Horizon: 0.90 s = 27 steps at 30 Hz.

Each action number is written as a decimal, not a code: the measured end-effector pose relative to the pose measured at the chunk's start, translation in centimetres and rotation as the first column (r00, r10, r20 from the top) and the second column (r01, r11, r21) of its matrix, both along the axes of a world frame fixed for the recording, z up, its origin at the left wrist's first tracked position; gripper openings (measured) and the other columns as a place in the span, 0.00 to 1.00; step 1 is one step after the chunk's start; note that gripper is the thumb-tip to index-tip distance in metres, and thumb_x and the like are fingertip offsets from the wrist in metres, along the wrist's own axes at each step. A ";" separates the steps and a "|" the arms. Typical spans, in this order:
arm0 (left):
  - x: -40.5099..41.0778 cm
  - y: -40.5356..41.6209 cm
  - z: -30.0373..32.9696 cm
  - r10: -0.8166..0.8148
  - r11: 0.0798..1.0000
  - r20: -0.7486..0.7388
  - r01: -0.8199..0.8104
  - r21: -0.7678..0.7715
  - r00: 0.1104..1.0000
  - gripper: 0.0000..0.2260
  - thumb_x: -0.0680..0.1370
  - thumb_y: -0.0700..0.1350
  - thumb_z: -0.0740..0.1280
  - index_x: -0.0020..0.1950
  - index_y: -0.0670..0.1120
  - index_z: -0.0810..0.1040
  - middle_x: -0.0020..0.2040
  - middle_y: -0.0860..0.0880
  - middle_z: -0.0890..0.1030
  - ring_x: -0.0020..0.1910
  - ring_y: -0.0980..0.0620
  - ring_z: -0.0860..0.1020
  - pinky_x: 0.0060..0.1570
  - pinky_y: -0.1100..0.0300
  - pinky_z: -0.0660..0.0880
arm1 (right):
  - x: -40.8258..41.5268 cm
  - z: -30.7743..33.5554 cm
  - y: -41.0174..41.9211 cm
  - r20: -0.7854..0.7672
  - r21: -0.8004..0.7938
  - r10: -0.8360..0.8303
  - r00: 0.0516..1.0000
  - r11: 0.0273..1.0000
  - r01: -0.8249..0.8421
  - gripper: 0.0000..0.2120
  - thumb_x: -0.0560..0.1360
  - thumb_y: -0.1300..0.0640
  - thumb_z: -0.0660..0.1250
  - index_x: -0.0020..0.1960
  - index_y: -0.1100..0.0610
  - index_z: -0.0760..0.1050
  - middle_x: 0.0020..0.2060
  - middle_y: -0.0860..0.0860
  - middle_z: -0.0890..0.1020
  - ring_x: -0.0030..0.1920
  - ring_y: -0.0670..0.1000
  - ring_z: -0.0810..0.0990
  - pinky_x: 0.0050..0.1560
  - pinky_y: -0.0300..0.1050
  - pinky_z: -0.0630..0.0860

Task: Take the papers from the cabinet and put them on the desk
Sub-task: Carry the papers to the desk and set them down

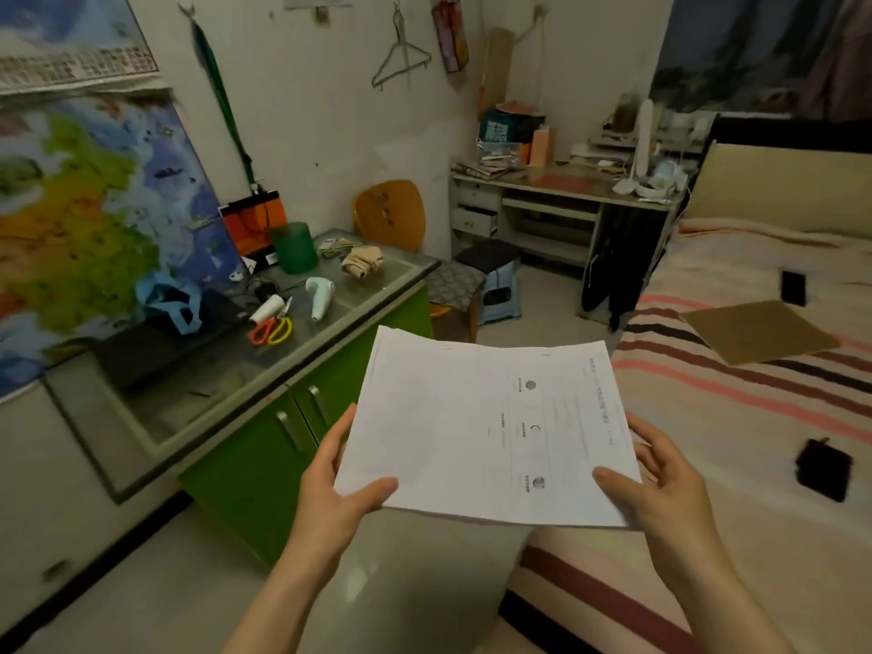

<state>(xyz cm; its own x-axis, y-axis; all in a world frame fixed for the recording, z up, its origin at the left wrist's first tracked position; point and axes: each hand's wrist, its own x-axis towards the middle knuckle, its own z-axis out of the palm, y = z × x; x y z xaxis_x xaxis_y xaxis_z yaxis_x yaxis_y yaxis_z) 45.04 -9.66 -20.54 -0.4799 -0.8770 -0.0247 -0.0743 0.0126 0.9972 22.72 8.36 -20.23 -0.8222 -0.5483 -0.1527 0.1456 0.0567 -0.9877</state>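
A thin stack of white printed papers (476, 427) is held flat in front of me, above the floor between cabinet and bed. My left hand (337, 483) grips the near left corner, thumb on top. My right hand (660, 483) grips the near right corner the same way. The green cabinet (264, 464) with a glass top stands to the left, both doors shut. The desk (561, 181) is at the far wall, cluttered at its back and sides.
On the cabinet top lie scissors (271, 329), a pale hair dryer (321, 295), a green tub (295, 247) and a blue bag (172, 304). A striped bed (736, 398) fills the right side. An orange chair (390, 214) and a blue stool (500, 295) stand before the desk.
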 end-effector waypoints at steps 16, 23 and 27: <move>-7.6 -24.7 0.1 -0.200 0.980 0.084 0.199 0.023 0.976 0.39 0.66 0.33 0.74 0.70 0.58 0.65 0.65 0.51 0.72 0.63 0.46 0.71 0.60 0.37 0.72 | -3.0 -0.6 -20.3 -0.007 -0.024 -0.193 0.981 0.981 0.193 0.27 0.68 0.70 0.70 0.61 0.47 0.70 0.52 0.46 0.79 0.52 0.46 0.79 0.37 0.42 0.79; -22.7 -34.8 -0.3 -0.259 0.966 0.132 0.255 0.051 0.957 0.36 0.67 0.33 0.73 0.67 0.59 0.65 0.58 0.53 0.70 0.59 0.49 0.68 0.61 0.40 0.70 | -16.0 -2.5 -29.9 0.009 0.005 -0.264 0.964 0.965 0.264 0.27 0.68 0.68 0.71 0.61 0.47 0.71 0.51 0.46 0.80 0.51 0.49 0.81 0.43 0.49 0.83; -32.7 -39.7 0.1 -0.293 0.956 0.117 0.286 0.068 0.949 0.36 0.66 0.32 0.74 0.64 0.59 0.65 0.51 0.60 0.73 0.58 0.49 0.67 0.62 0.41 0.67 | -25.5 -0.8 -34.4 -0.001 0.029 -0.263 0.965 0.964 0.263 0.26 0.68 0.69 0.71 0.60 0.48 0.71 0.50 0.46 0.79 0.51 0.48 0.79 0.46 0.49 0.82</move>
<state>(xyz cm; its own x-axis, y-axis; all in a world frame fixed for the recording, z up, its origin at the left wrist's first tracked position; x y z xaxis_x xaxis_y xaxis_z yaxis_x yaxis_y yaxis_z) 12.36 -49.41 -20.41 -0.7032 -0.6970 -0.1404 -0.1984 0.0027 0.9801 -2.81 -26.04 -21.02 -0.9364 -0.3080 -0.1682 0.1623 0.0446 -0.9857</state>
